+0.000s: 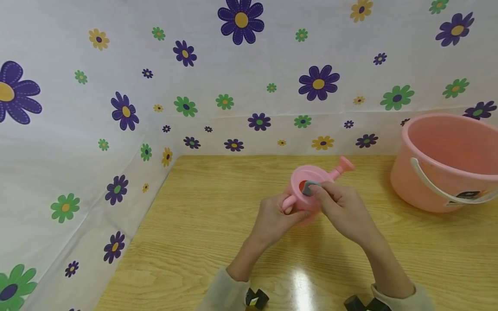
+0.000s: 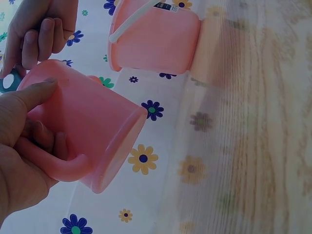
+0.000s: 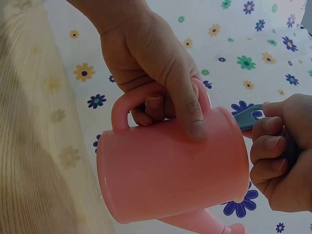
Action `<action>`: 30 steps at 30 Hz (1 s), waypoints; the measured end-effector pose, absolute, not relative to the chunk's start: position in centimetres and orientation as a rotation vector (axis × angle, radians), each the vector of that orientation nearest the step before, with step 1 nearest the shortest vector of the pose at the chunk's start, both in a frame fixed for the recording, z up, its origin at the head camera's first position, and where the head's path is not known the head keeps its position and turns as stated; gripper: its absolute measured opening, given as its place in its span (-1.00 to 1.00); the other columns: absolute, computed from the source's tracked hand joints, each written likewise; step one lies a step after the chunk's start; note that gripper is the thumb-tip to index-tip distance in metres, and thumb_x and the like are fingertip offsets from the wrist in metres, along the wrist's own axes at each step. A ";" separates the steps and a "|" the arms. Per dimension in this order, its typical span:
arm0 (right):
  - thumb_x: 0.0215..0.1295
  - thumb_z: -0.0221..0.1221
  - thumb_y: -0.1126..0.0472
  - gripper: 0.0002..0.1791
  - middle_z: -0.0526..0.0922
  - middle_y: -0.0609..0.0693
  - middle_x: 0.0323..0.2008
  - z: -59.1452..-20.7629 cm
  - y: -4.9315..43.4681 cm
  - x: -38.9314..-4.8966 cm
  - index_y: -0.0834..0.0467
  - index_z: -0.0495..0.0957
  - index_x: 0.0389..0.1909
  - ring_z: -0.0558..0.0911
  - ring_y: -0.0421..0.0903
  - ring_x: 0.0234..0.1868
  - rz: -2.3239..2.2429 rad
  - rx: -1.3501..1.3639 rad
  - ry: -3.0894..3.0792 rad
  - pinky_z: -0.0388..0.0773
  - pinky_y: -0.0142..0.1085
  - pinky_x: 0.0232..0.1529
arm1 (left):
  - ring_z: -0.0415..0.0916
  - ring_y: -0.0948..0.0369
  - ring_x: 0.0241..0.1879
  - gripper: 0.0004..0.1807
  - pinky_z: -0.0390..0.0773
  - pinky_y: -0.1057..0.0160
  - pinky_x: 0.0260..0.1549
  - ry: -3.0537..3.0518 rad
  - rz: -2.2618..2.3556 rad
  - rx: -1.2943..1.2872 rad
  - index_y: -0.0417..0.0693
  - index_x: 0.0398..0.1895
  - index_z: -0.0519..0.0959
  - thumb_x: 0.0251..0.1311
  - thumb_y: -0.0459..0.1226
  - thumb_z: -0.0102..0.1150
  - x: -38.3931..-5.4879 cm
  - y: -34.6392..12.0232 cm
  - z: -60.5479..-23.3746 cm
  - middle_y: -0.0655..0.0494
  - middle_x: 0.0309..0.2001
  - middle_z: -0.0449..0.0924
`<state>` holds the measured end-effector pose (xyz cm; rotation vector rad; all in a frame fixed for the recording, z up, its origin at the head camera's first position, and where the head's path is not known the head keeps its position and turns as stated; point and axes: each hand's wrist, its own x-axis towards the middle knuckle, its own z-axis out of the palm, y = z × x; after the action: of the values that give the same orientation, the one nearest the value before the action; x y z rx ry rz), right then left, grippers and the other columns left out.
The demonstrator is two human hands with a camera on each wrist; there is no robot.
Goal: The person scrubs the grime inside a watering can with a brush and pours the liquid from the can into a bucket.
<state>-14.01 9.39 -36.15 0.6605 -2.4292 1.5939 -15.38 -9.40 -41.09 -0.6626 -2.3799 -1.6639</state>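
Observation:
A pink watering can (image 1: 307, 170) is held up over the table, its spout and sprinkler head (image 1: 344, 165) pointing to the far right. My left hand (image 1: 272, 218) grips the can's handle (image 3: 121, 109), fingers curled through the loop and thumb along the body (image 2: 97, 117). At the can's mouth, my right hand (image 1: 346, 211) pinches a small teal piece (image 1: 310, 187) that reaches into the opening. In the right wrist view this teal piece (image 3: 247, 117) looks flat, with a rounded gap in it; its far end is hidden inside the can.
A large pink bucket (image 1: 428, 181) with a white handle (image 1: 435, 185) stands on the right of the wooden table (image 1: 202, 224). Flower-patterned white sheeting (image 1: 218, 73) covers the back and left sides.

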 end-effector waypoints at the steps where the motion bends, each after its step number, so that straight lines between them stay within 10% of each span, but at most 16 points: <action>1: 0.52 0.06 0.17 -0.72 0.22 -0.14 -0.73 -36.2 9.4 -14.0 0.14 0.52 -0.43 0.17 -0.28 -0.72 1.592 0.660 -2.433 0.11 -0.35 -0.72 | 0.32 0.36 -0.50 -0.62 0.31 0.44 -0.53 -2.379 -1.661 -0.666 -0.22 -0.04 0.65 0.04 -0.35 0.49 -15.4 -9.4 -41.1 0.25 -0.55 0.42; 21: 0.55 0.01 0.21 -0.79 0.25 -0.11 -0.71 -35.7 9.8 -14.0 0.22 0.54 -0.24 0.21 -0.24 -0.73 1.724 0.704 -2.458 0.17 -0.35 -0.72 | 0.48 0.32 -0.38 -0.56 0.48 0.44 -0.40 -2.407 -1.678 -0.655 -0.17 0.08 0.61 0.10 -0.31 0.45 -15.3 -9.4 -41.0 0.05 -0.18 0.73; 30: 0.56 -0.02 0.20 -0.79 0.25 -0.11 -0.70 -35.8 10.1 -14.3 0.22 0.51 -0.23 0.22 -0.24 -0.72 1.702 0.729 -2.473 0.18 -0.34 -0.71 | 0.37 0.33 -0.47 -0.56 0.36 0.44 -0.49 -2.387 -1.705 -0.669 -0.17 0.07 0.62 0.09 -0.32 0.46 -15.3 -9.2 -41.3 0.12 -0.42 0.60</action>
<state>-14.29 10.11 -35.78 0.7291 -2.4730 1.7025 -15.32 -9.22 -41.27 -0.6690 -2.3870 -1.7046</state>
